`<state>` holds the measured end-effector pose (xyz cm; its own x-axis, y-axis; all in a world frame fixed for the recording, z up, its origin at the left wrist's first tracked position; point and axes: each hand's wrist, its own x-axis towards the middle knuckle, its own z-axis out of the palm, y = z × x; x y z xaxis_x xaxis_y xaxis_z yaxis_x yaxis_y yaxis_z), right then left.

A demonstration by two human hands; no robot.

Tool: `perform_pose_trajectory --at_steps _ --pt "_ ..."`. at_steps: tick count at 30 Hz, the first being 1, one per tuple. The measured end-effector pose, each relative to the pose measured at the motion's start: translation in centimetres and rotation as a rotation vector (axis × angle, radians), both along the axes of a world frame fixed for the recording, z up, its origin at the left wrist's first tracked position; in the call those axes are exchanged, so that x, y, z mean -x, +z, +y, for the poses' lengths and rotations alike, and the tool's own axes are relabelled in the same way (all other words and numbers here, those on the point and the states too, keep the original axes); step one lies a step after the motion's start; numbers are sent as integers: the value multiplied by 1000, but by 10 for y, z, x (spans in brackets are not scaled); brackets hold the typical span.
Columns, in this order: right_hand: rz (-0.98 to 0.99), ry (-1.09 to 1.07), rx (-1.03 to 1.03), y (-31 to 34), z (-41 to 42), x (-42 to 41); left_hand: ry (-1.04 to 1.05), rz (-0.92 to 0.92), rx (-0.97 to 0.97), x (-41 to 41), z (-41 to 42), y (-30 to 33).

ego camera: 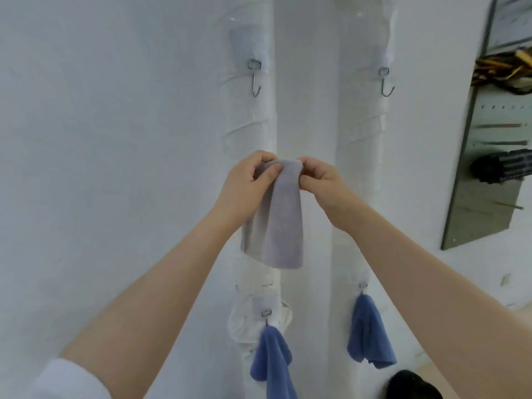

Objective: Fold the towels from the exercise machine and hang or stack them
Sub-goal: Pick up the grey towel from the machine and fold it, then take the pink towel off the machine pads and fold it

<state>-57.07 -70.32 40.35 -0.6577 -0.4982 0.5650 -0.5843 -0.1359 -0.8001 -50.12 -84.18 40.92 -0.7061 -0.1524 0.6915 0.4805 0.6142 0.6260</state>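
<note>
Grey towel (277,214) hangs long-axis vertical, its top edge pinched between left hand (247,182) and right hand (322,182). Empty left hook (255,82) sits straight above, nearer the left hand than the right hook (386,83).

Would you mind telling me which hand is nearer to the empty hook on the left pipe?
Left. The left hand pinches the grey towel below that empty hook; the right hand holds it further right.

A utility corner indoors — white wrapped pipes (250,125) bearing metal hooks (255,79), open wiring cabinet (495,133) beside.
</note>
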Motion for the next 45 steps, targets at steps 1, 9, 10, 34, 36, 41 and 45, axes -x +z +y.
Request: perform_pose_trajectory --at_steps 1,9,10,34,36,41,45 --pt "37 -23 23 14 -10 8 9 42 13 5 -9 14" --pt "281 -196 255 121 -59 41 216 365 131 41 -56 112" --pt "285 -216 257 130 -63 45 254 378 134 45 -60 120" --pt "-174 -389 -438 -81 41 -66 332 -497 298 -61 -5 -76" --pt "-234 -360 -506 -110 78 -104 240 -588 298 -93 28 -108" --pt "-367 -359 -593 -174 167 -200 21 -724 311 -173 127 -185" --pt "-497 -386 -663 -227 236 -271 -170 -812 371 -231 195 -244"
